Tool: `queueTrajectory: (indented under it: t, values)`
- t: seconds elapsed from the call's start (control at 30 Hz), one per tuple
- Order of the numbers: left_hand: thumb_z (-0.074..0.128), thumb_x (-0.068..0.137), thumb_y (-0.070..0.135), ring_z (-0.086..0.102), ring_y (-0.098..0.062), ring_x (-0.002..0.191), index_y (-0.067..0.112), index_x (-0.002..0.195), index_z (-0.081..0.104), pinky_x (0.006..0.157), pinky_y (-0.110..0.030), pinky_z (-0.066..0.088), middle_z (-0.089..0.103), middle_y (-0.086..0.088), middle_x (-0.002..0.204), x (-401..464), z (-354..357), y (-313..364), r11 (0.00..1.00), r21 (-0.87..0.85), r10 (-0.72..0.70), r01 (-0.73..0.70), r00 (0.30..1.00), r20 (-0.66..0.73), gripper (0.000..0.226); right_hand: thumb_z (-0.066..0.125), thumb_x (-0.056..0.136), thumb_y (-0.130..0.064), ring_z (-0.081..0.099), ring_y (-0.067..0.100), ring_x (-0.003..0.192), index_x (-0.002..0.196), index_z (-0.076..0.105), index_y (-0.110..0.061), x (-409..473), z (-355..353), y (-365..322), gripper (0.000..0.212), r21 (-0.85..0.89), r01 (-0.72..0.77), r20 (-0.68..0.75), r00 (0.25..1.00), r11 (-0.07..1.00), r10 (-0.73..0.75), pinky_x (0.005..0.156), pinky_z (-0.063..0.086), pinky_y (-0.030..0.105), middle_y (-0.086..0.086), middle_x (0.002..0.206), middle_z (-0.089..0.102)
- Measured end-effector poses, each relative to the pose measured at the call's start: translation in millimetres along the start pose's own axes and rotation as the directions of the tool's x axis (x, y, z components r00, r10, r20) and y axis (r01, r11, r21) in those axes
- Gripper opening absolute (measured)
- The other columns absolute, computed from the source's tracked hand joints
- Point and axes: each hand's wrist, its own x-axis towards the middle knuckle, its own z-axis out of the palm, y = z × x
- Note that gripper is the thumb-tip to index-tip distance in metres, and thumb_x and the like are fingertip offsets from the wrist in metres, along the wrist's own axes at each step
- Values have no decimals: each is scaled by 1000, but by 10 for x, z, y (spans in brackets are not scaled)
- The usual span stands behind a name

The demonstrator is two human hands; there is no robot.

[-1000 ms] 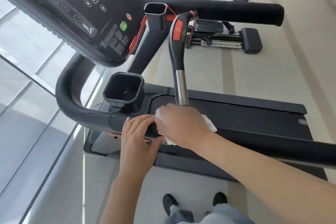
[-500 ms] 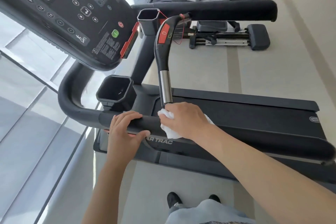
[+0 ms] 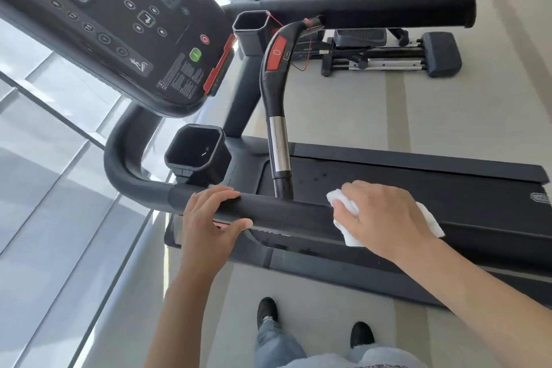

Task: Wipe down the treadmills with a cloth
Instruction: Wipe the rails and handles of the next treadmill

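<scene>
Head view: the right hand [image 3: 385, 215] presses a white cloth [image 3: 343, 209] flat over the near handrail [image 3: 286, 212], fingers curled down on it. The left hand [image 3: 209, 218] is wrapped around that rail just beside it, thumb underneath, bracing. Above the left hand sit the cup holder [image 3: 194, 155] and the console [image 3: 119, 24]; the belt deck [image 3: 418, 185] lies beyond the right hand. My read: one rail underway, with console, far rail [image 3: 373, 7] and neighbouring machines likely left to do.
</scene>
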Motion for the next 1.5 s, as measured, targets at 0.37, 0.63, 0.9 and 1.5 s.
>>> queueTrajectory:
  t: [0.37, 0.63, 0.9, 1.5]
  values:
    - [89, 82, 25, 55, -19, 128, 20, 126, 72, 109, -51, 48, 65, 8, 134, 195, -513, -761, 966, 146, 203, -215, 975, 90, 48, 51, 97, -38, 35, 19, 52, 85, 63, -15, 732, 655, -1596, 28, -58, 149, -242, 957, 987, -159, 48, 36, 33, -7, 66, 35]
    - [89, 83, 20, 60, -27, 126, 16, 126, 72, 105, -54, 49, 66, 4, 133, 361, -950, -1507, 977, 131, 167, -166, 986, 2, 46, 53, 98, -37, 47, 21, 55, 80, 61, -18, 1251, 1045, -2580, 27, -55, 193, -270, 942, 980, -201, 50, 36, 34, -3, 67, 49]
    - [83, 86, 14, 58, -24, 127, 17, 125, 72, 103, -52, 52, 63, 3, 135, 441, -1326, -1937, 993, 105, 56, -49, 996, -70, 40, 56, 96, -37, 56, 19, 62, 85, 64, -17, 1547, 1263, -3149, 24, -100, 298, -271, 910, 949, -314, 56, 33, 31, -2, 76, 60]
    - [76, 95, 18, 55, -18, 135, 24, 130, 72, 107, -42, 51, 59, 10, 145, 275, -1372, -1975, 1000, 10, -4, 5, 998, -58, 36, 59, 88, -31, 51, 20, 51, 90, 58, -20, 1240, 1007, -3104, 11, -40, 396, -134, 908, 917, -398, 47, 37, 31, -6, 73, 51]
